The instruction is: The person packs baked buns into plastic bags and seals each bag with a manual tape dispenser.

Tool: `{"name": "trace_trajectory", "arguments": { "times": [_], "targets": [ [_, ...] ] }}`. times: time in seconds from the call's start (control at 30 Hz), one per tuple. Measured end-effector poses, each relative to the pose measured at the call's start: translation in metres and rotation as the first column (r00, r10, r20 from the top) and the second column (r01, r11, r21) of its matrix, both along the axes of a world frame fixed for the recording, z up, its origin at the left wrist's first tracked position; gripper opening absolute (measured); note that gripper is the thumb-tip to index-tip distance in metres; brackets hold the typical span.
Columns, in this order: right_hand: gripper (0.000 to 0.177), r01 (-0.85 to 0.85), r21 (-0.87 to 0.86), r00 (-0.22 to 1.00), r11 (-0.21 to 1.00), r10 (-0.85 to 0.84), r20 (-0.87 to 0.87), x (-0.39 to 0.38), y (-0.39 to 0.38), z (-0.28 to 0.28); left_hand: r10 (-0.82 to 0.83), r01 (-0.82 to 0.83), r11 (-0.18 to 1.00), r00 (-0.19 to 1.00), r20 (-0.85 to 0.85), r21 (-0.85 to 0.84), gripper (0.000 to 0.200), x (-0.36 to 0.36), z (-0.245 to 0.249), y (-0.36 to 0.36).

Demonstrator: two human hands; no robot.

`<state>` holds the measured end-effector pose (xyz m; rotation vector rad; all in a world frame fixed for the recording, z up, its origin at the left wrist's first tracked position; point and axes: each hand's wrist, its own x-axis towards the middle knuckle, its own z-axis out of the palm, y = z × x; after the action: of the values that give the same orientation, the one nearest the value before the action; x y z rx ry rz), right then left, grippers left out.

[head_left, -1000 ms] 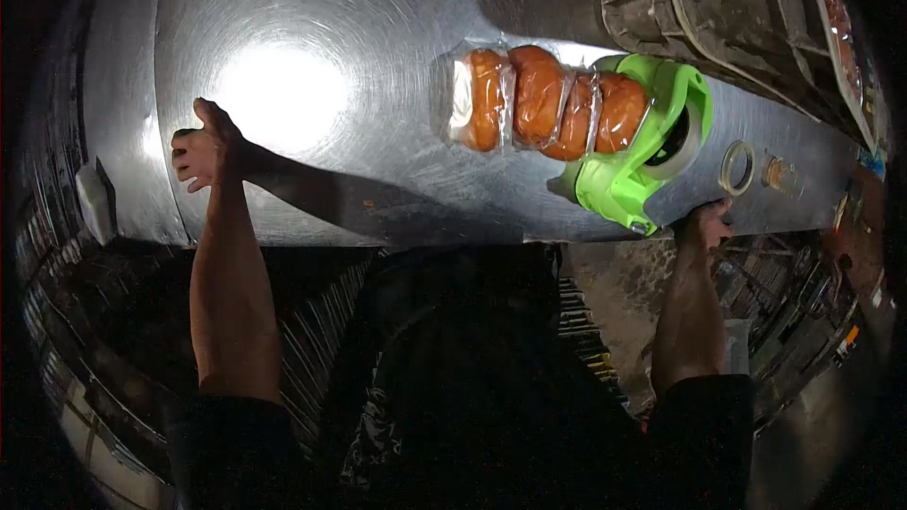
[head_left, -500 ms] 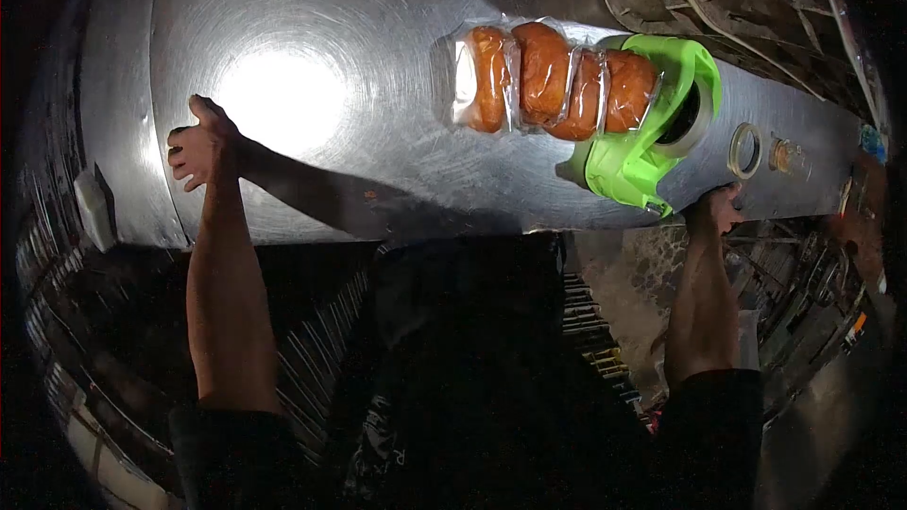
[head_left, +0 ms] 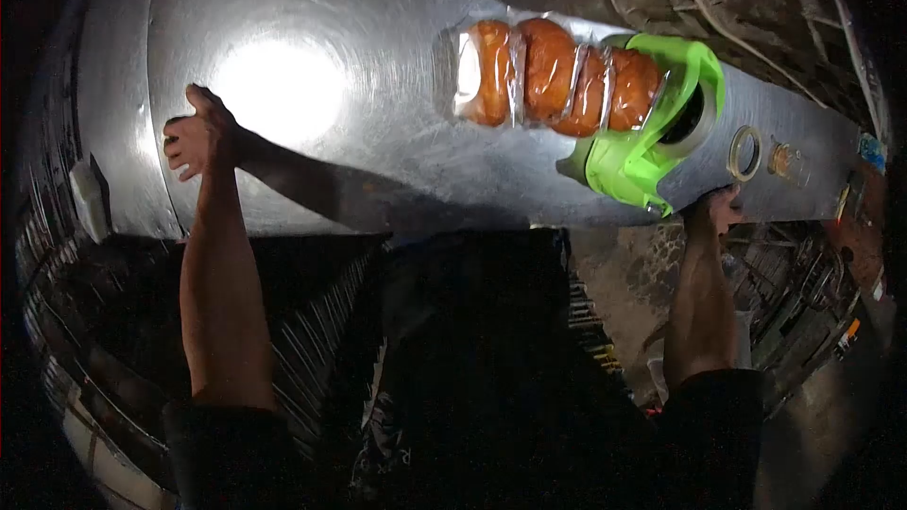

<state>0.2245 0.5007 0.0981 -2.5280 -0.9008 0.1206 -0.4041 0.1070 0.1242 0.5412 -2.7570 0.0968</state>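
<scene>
My left hand hovers over or rests on the left part of the metal table, its thumb and fingers apart and nothing in it. By the front edge at the right is my right hand, its fingers partly in shadow and apart, with no object visible in them. Just above and left of it lies a bright green tape dispenser with a roll of tape. Against the dispenser sits a row of several brown buns, each in clear plastic wrap.
Right of the dispenser lie a pale ring, perhaps a tape core, and a small clear item. A dark plastic crate stands at the back right. A whitish object lies at the left edge.
My left hand has shifted slightly up and left. My right hand, the buns and the dispenser stay about where they were; the view moves a little.
</scene>
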Motion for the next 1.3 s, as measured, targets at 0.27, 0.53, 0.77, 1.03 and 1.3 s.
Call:
{"name": "trace_trajectory", "arguments": {
  "times": [0.27, 0.53, 0.77, 1.03, 1.3],
  "targets": [
    [0.073, 0.133, 0.042, 0.919, 0.99, -0.139, 0.369, 0.027, 0.02, -0.042, -0.014, 0.009, 0.998, 0.995, -0.096, -0.055, 0.091, 0.0, -0.006, 0.001],
    [0.081, 0.075, -0.073, 0.994, 0.994, -0.069, 0.081, 0.016, 0.017, -0.014, 0.007, -0.007, 1.0, 0.997, -0.07, -0.006, 0.095, -0.002, -0.004, 0.0],
    [0.076, 0.071, 0.238, 0.849, 0.969, -0.184, 0.495, 0.076, 0.042, -0.089, -0.031, 0.032, 0.999, 0.998, -0.054, 0.023, 0.088, 0.0, -0.001, 0.001],
    [0.075, 0.034, -0.069, 0.967, 0.997, -0.016, 0.254, 0.042, 0.021, -0.039, -0.022, 0.022, 0.999, 1.0, 0.001, -0.038, 0.077, 0.008, 0.011, 0.008],
    [0.08, -0.059, -0.071, 0.995, 0.996, 0.065, 0.076, 0.029, -0.009, -0.034, -0.034, 0.037, 0.999, 0.993, 0.112, -0.024, 0.076, 0.015, 0.028, 0.009]
  ]
}}
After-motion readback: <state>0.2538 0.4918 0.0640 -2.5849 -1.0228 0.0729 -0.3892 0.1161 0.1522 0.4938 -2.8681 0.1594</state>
